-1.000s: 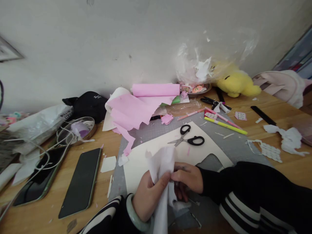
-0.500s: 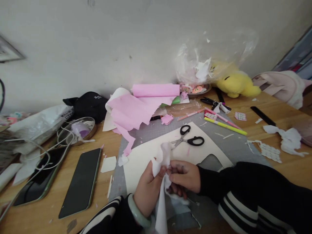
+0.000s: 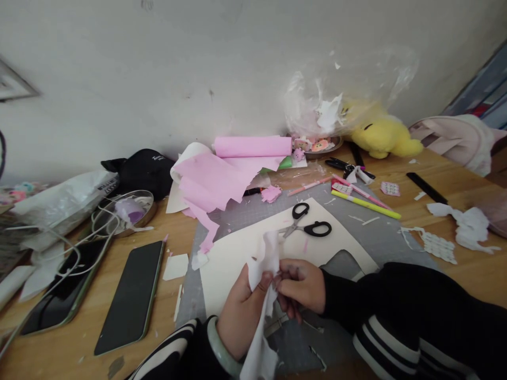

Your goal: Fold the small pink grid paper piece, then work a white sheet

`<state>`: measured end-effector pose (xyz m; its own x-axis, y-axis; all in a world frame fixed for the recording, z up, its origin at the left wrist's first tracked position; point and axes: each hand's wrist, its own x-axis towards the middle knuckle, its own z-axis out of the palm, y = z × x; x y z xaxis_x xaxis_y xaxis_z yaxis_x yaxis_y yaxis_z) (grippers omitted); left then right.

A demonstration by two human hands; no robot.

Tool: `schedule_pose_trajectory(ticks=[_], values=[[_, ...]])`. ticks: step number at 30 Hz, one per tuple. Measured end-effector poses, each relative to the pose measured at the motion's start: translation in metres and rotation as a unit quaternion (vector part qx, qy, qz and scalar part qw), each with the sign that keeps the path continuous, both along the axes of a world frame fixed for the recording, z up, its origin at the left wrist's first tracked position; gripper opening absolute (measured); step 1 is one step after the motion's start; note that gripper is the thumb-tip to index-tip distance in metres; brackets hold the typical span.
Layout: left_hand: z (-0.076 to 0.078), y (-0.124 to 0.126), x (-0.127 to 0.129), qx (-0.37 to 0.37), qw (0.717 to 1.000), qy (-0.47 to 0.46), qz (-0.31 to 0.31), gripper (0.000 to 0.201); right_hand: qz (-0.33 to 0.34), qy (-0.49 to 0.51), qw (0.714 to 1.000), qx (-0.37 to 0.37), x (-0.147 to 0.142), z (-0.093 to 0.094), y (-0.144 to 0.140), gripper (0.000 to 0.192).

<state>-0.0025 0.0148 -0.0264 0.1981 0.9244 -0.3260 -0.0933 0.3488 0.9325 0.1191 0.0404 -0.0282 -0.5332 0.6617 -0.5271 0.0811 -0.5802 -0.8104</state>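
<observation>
A strip of soft white tissue hangs between my hands, its lower part draping toward the near table edge. My left hand is closed on it, thumb pressed on the front. At the tissue's right edge, my right hand pinches with thumb and index finger; what lies under the fingertips is mostly hidden. Beyond my hands, black-handled scissors rest on a cream sheet of paper, their blade tips partly hidden by the tissue. Under the sheet is a grey cutting mat.
Two phones lie at left, the nearer a dark one. Pink paper stands partly rolled at the back. A yellow marker, a crumpled white tissue and a yellow plush toy are at right. A metal bowl sits back left.
The tissue's lower part has swung left and spread out below my left hand. My right fingers have shifted slightly along its edge. The scissors and paper stay put.
</observation>
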Motion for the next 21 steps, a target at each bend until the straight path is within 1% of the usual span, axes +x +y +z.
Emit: schedule_pose_trajectory(ticks=[4, 9, 10, 11, 13, 16, 18, 21], values=[[0.000, 0.001, -0.001, 0.015, 1.000, 0.021, -0.005, 0.023, -0.044, 0.009, 0.999, -0.006, 0.000, -0.001, 0.003, 0.009], [0.002, 0.001, -0.002, 0.019, 0.996, 0.082, 0.029, 0.021, -0.112, 0.033, 0.993, -0.018, 0.002, 0.000, 0.012, 0.013], [0.002, 0.001, -0.001, 0.022, 0.996, 0.085, 0.033, 0.021, -0.113, 0.036, 0.993, -0.026, 0.003, 0.000, 0.014, 0.013], [0.002, 0.001, -0.001, 0.025, 0.996, 0.082, 0.031, 0.021, -0.102, 0.035, 0.994, -0.035, 0.003, 0.000, 0.015, 0.013], [0.000, 0.001, -0.001, 0.030, 0.998, 0.058, 0.012, 0.022, -0.049, 0.034, 0.998, -0.036, 0.004, -0.001, 0.014, 0.014], [-0.003, 0.001, -0.001, 0.023, 0.999, 0.015, -0.024, 0.025, 0.031, 0.034, 0.999, -0.002, 0.005, -0.002, 0.008, 0.014], [-0.004, 0.000, -0.001, 0.010, 1.000, 0.010, -0.024, 0.025, 0.049, 0.023, 0.998, 0.013, 0.005, -0.003, 0.004, 0.011], [-0.003, -0.002, -0.002, 0.003, 1.000, 0.028, 0.000, 0.026, 0.039, -0.004, 0.999, 0.015, 0.005, -0.003, 0.002, 0.006]])
